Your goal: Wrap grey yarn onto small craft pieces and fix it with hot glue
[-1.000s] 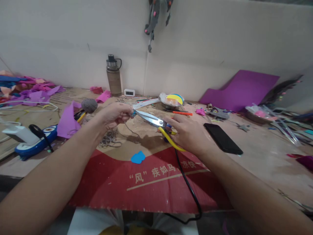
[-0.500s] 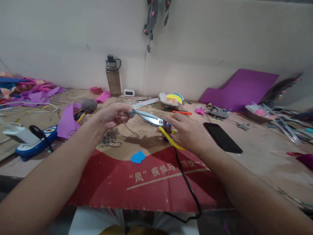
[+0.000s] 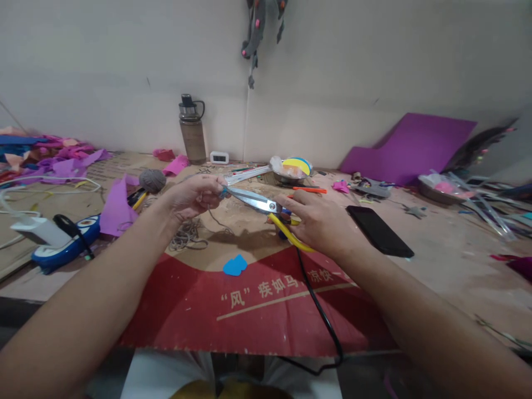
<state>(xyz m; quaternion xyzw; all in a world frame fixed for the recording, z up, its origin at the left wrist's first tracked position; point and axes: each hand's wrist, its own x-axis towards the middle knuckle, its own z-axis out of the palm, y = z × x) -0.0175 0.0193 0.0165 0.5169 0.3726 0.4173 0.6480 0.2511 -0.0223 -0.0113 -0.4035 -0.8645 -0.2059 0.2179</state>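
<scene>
head view: at mid-frame the right hand (image 3: 322, 224) closes its fingers round the yellow loop handles of the scissors (image 3: 255, 200), shiny steel blades slanting up-left. the left hand (image 3: 192, 195) pinches a small blue scrap (image 3: 225, 192) at the blade tips. both sit as half a second ago. a flat blue cutout (image 3: 235, 265) lies below on the bench (image 3: 436, 260), a black phone (image 3: 379, 231) to the right, a fuzzy grey yarn ball (image 3: 152, 180) left.

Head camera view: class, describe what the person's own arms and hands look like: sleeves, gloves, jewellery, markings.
The left forearm and right forearm are bare right to the picture's edge; no sleeves show. The left hand and right hand wear no gloves. No watch, bracelet, ring or marking is visible.
</scene>
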